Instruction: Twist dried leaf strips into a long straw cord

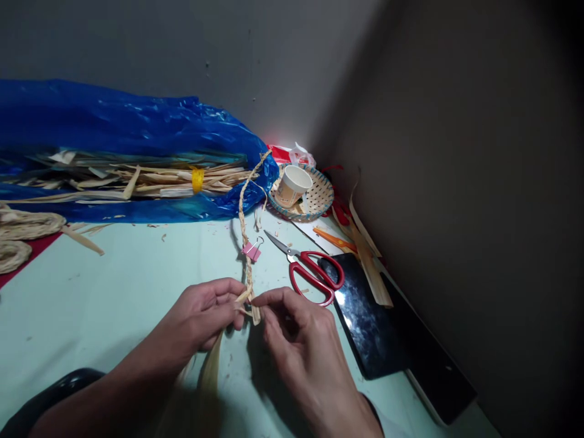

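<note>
A braid of dried straw-coloured leaf strips (243,210) runs from the blue bag toward me, with a pink binder clip (252,250) on it. At its near end my left hand (207,313) is closed in a pinch on the strips. Long loose strips (210,365) hang below that hand toward me. My right hand (303,347) has its fingers curled, with the index fingertip and thumb at a short strip end (256,314) of the braid. Red-handled scissors (314,274) lie just beyond my right hand, blades pointing away to the left.
A blue plastic bag (114,115) holds leaf strips bound with a yellow tie (197,180). A woven basket (322,198) carries a paper cup (293,185). A black tablet (365,322) lies at right beside the wall. Coiled braid (27,224) sits at far left.
</note>
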Available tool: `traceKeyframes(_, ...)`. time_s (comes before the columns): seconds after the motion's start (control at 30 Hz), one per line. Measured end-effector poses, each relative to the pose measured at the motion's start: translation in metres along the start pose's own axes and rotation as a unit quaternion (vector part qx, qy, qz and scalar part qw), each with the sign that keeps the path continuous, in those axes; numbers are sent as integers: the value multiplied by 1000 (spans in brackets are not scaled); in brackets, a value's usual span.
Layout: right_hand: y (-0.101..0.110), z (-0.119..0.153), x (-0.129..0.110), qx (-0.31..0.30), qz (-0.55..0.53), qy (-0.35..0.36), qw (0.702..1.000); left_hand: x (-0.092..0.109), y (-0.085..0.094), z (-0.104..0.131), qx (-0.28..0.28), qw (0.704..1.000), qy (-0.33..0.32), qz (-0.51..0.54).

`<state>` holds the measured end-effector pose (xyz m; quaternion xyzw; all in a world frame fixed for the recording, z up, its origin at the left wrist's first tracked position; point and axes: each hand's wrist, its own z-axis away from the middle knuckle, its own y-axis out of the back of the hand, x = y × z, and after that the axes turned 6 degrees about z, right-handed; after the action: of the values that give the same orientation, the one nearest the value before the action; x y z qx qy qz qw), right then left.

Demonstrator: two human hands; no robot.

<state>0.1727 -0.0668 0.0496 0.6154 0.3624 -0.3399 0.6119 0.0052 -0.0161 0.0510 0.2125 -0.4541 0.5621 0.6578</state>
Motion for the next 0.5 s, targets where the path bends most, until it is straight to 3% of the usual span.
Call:
traceKeyframes(0.33, -3, -1, 6, -1, 12, -17, 1000, -3, -2, -3, 28, 998, -19, -47)
traceKeyframes(0.5, -3, -1, 4, -54, -26, -4, 998, -7, -2, -5, 25, 999, -7, -38)
